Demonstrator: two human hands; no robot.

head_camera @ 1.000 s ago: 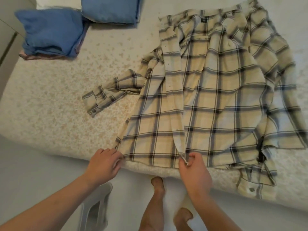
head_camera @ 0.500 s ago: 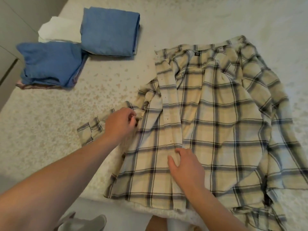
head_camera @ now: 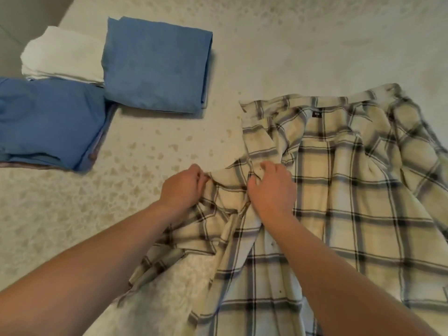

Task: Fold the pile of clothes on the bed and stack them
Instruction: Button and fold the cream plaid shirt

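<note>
Nearest, the cream-and-black plaid cotton shirt lies spread front-up toward the right side of the pale floral-patterned bed. The left hand curls its fingers round bunched cloth at the shirt's left shoulder; the right hand, just beside it, pinches the front placket. Farther off, near the left edge, rest a folded blue garment, a folded blue square of cloth and a folded white cloth.

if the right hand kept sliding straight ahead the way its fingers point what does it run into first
Probably the plaid shirt's collar area; the right hand already grips the shirt, fingers pointing up the front. Beyond that, only bed.
</note>
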